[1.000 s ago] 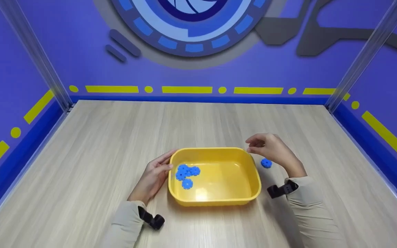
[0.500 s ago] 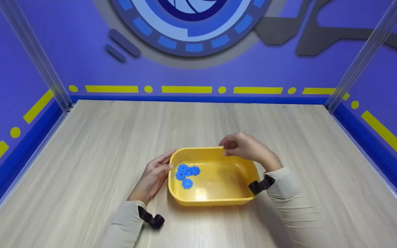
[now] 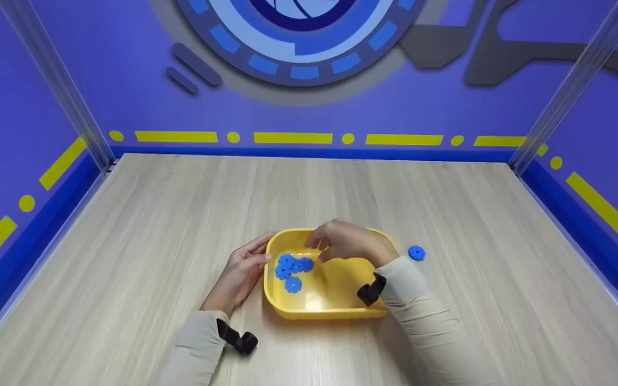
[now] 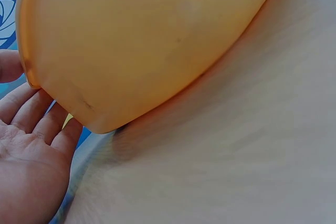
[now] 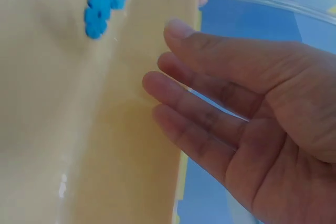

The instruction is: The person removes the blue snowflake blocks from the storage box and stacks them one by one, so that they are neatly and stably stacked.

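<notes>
A yellow plastic bin [image 3: 336, 315] sits on the table, and my left hand [image 3: 240, 276] holds its left end. The thumb lies at the rim and the fingers [image 4: 52, 121] rest against the outer wall. Inside, near the left end, several blue notched discs [image 3: 290, 266] lie in a cluster, partly overlapping. My right hand [image 3: 349, 239] hovers over the bin's far side, right of the discs. In the right wrist view its slightly bent fingers [image 5: 178, 95] stand apart from the thumb, with nothing between them. The right forearm hides the bin's right end.
One more blue notched disc [image 3: 417, 253] lies on the wooden table [image 3: 207, 193], just right of the bin. Blue panels [image 3: 309, 115] with yellow markings enclose the table at the back and sides. Each wrist wears a black camera mount [image 3: 372, 290].
My right hand has moved left from beside the bin's right end to above its inside, near the discs. The left hand and bin have stayed in place.
</notes>
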`<state>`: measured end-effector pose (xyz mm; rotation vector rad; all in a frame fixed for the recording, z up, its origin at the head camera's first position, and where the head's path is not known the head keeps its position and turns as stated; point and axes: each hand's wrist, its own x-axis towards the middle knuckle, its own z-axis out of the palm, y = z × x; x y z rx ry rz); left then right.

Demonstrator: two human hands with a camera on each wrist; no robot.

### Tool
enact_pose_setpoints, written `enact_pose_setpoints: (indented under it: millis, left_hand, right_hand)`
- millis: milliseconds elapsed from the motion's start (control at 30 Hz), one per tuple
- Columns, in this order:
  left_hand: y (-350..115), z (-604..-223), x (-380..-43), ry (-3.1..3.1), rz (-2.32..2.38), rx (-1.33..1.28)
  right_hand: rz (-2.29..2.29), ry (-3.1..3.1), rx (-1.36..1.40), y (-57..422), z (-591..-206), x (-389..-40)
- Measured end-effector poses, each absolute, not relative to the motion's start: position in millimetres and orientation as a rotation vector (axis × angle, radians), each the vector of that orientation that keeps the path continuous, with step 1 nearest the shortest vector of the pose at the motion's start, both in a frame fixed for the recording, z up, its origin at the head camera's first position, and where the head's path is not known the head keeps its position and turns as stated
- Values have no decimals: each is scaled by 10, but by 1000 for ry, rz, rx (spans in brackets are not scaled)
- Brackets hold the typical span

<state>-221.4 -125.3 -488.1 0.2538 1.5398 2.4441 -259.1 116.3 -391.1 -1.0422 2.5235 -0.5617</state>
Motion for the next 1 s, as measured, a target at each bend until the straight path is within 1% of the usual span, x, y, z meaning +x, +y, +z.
enact_pose_setpoints:
  millis: [267,533,767,1000]
  left_hand:
    - [-1243,-4866,-2221,1543,2453,248]
    - [-1243,-4873,-2211,1535,2464,256]
    - [-1242,-4880,-2212,1555,2448,253]
    - [-1244,-4876,-2212,1540,2456,242]
  right_hand:
    - [-447,2521,-919,943,-4024,-2556]
    - [-317,2571,-956,825,-4117,-2524]
    - [-231,2629,-1100,804,-4192,-2518]
    - [-224,2631,-1072,786,-4218,-2515]
